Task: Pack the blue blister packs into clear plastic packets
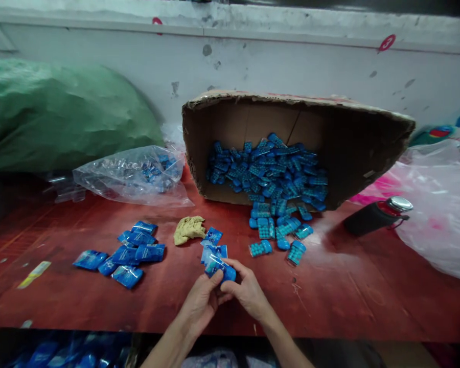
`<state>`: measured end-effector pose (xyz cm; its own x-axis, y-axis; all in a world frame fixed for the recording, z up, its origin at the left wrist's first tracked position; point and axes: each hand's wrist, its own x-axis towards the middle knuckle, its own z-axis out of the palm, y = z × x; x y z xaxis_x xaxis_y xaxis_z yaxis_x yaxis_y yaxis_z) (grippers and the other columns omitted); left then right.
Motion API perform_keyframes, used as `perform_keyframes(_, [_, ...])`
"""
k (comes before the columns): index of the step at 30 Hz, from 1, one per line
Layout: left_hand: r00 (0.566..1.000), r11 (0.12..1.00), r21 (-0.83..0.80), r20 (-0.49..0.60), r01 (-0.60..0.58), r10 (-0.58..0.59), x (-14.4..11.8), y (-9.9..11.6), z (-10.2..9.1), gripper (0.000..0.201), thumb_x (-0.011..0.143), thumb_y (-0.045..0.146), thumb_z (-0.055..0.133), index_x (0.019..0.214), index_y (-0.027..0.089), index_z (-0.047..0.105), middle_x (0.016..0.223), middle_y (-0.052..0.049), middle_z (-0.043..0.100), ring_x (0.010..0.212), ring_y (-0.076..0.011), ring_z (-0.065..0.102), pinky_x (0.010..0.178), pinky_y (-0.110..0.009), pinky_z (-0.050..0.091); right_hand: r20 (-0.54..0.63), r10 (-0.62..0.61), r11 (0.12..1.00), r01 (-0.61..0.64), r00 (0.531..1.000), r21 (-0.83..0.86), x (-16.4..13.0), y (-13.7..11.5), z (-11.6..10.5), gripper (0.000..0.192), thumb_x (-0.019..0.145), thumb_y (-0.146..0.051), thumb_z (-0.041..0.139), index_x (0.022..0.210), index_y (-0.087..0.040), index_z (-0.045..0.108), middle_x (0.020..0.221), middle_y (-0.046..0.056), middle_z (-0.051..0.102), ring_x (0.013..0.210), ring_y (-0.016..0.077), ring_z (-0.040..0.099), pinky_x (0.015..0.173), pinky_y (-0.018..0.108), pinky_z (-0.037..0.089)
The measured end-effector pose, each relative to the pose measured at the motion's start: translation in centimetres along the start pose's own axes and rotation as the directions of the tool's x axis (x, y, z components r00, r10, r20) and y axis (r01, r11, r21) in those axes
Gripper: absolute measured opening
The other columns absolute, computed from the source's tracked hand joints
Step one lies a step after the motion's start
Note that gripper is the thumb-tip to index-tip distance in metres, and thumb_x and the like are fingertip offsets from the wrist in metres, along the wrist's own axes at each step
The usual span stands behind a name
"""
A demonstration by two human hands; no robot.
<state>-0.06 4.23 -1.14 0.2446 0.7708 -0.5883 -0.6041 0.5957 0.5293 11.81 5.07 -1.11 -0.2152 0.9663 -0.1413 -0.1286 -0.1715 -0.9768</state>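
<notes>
Near the table's front edge, my left hand (204, 298) and my right hand (247, 287) are both closed on one small blue packet (221, 269), thumbs on top. Just beyond it lie a few flat blue sachets (213, 236), partly hidden by the held packet. A crumpled yellowish cloth (189, 229) rests beside them. To the left is a loose group of filled blue packets (127, 254). To the right, blue-capped clear containers with blue beads (264, 228) spill out of a cardboard box (368, 148) lying on its side.
A clear plastic bag (103, 176) with blue pieces inside sits at the back left, before a big green sack (61, 117). A black bottle (371, 217) with a metal lid leans at the right, near a pinkish plastic bag (440, 214). The red table (329, 296) ends close before me.
</notes>
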Motion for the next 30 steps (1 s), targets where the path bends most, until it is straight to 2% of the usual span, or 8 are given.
perform_keyframes(3, [0.999, 1.0, -0.017, -0.053, -0.011, 0.011, -0.2, -0.2, 0.2, 0.019, 0.067, 0.023, 0.065, 0.083, 0.014, 0.06, 0.071, -0.004, 0.068, 0.06, -0.0148, 0.063, 0.058, -0.027, 0.051, -0.039, 0.007, 0.999, -0.009, 0.999, -0.044, -0.3, 0.2, -0.1, 0.037, 0.063, -0.02, 0.064, 0.099, -0.021, 0.063, 0.087, 0.0, 0.062, 0.078, 0.018, 0.056, 0.075, 0.029, 0.044])
perform_keyframes(6, [0.999, 1.0, -0.017, -0.041, -0.011, 0.01, -0.4, 0.4, 0.0, 0.018, 0.068, 0.023, 0.064, 0.082, 0.013, 0.06, 0.074, -0.005, 0.07, 0.063, -0.0168, 0.065, 0.06, -0.029, 0.052, 0.13, 0.001, 0.997, -0.01, 0.991, 0.07, -0.4, 0.2, -0.9, 0.045, 0.069, -0.024, 0.061, 0.114, -0.023, 0.055, 0.101, 0.002, 0.061, 0.094, 0.02, 0.054, 0.086, 0.033, 0.04])
perform_keyframes(8, [1.0, 1.0, -0.006, -0.016, 0.006, -0.006, -0.5, 0.8, -0.2, 0.016, 0.068, 0.023, 0.064, 0.079, 0.013, 0.06, 0.073, -0.006, 0.07, 0.064, -0.0187, 0.065, 0.062, -0.031, 0.052, 0.173, -0.004, 0.992, -0.018, 0.985, 0.122, -0.3, 0.3, -1.3, 0.042, 0.072, -0.027, 0.059, 0.114, -0.023, 0.055, 0.102, 0.003, 0.061, 0.097, 0.0195, 0.053, 0.089, 0.034, 0.038])
perform_keyframes(18, [0.996, 0.993, -0.117, -0.092, -0.022, 0.012, -0.3, -0.5, 0.0, 0.015, 0.07, 0.024, 0.062, 0.08, 0.014, 0.06, 0.07, -0.004, 0.07, 0.061, -0.0174, 0.065, 0.059, -0.029, 0.052, -0.058, -0.02, 0.999, 0.022, 0.998, 0.032, -0.4, 1.0, 0.7, 0.027, 0.073, -0.031, 0.059, 0.098, -0.019, 0.063, 0.093, 0.004, 0.066, 0.088, 0.0202, 0.058, 0.084, 0.034, 0.042])
perform_keyframes(22, [0.997, 0.996, -0.089, -0.079, 0.007, -0.014, -0.3, -0.5, -0.1, 0.016, 0.069, 0.024, 0.063, 0.082, 0.014, 0.059, 0.071, -0.004, 0.069, 0.062, -0.0186, 0.065, 0.058, -0.03, 0.052, -0.005, 0.022, 0.983, -0.021, 1.0, 0.181, -0.5, 1.4, 0.8, 0.027, 0.074, -0.028, 0.057, 0.1, -0.019, 0.06, 0.089, 0.002, 0.064, 0.084, 0.0165, 0.057, 0.079, 0.029, 0.044])
perform_keyframes(24, [0.998, 0.999, -0.052, -0.064, 0.003, -0.007, -0.5, 0.3, -0.5, 0.015, 0.07, 0.024, 0.062, 0.082, 0.014, 0.059, 0.072, -0.005, 0.069, 0.064, -0.0197, 0.066, 0.06, -0.032, 0.052, 0.077, 0.061, 0.982, -0.073, 0.995, 0.174, -0.4, 1.5, 0.6, 0.034, 0.074, -0.03, 0.057, 0.106, -0.02, 0.057, 0.087, 0.002, 0.062, 0.073, 0.0136, 0.057, 0.065, 0.025, 0.046])
perform_keyframes(27, [0.987, 0.994, -0.016, -0.121, -0.11, 0.107, -1.0, 3.5, -1.9, 0.015, 0.077, 0.026, 0.052, 0.081, 0.013, 0.06, 0.074, -0.008, 0.069, 0.071, -0.0207, 0.066, 0.066, -0.033, 0.052, 0.103, 0.072, 0.997, -0.07, 0.992, -0.023, 0.2, 1.1, 0.2, 0.039, 0.073, -0.028, 0.056, 0.112, -0.021, 0.054, 0.083, 0.0, 0.059, 0.061, 0.0097, 0.051, 0.054, 0.021, 0.042])
perform_keyframes(30, [0.902, 0.938, -0.031, -0.287, -0.345, 0.322, -1.9, 7.9, -4.0, 0.028, 0.084, 0.031, 0.036, 0.079, 0.014, 0.058, 0.074, -0.009, 0.069, 0.076, -0.0197, 0.065, 0.07, -0.034, 0.051, 0.022, -0.058, 0.945, 0.061, 0.998, -0.323, 2.2, 0.0, 0.3, 0.033, 0.074, -0.026, 0.055, 0.107, -0.021, 0.057, 0.078, -0.001, 0.056, 0.063, 0.0104, 0.05, 0.061, 0.023, 0.041])
